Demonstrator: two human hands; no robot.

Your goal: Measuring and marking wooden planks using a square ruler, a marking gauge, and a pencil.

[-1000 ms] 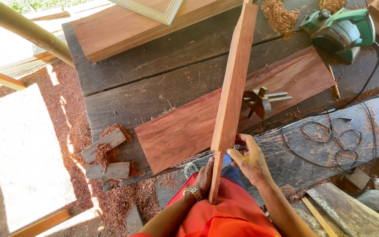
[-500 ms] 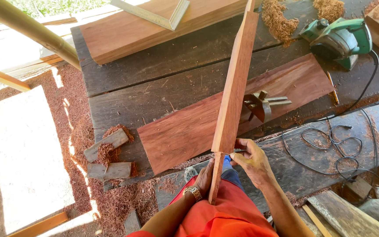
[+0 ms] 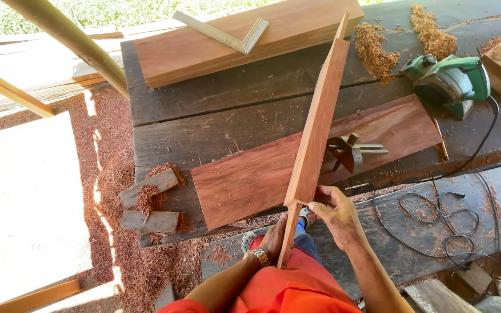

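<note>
Head view shows a long reddish plank (image 3: 315, 124) stood on edge and tilted away from the person, its near end down by the lap and its far end reaching up past the back of the dark workbench (image 3: 215, 124). Compared with the pictures from a moment earlier, the plank sits at nearly the same angle and the grip has hardly shifted; the view has only drifted a little, so the sighting along the plank's edge appears to be holding steady rather than ending. The right hand (image 3: 337, 215) is closed around the plank's near edge, fingers pinching it from the right side. The left hand (image 3: 273, 237), wearing a metal wristwatch (image 3: 258, 256), is pressed against the lower end from the left, so both hands are clamped on the same plank, close together. Under the plank lies a wide reddish board (image 3: 250, 177) flat on the bench, with a small wooden hand plane (image 3: 352, 152) resting on it just right of the plank. Farther right stands a green electric planer (image 3: 450, 81), its black cord (image 3: 436, 211) coiled over a lower beam. At the back rests a thicker board (image 3: 233, 40) carrying a metal square (image 3: 224, 32). Wood shavings (image 3: 372, 49) lie scattered about.
</note>
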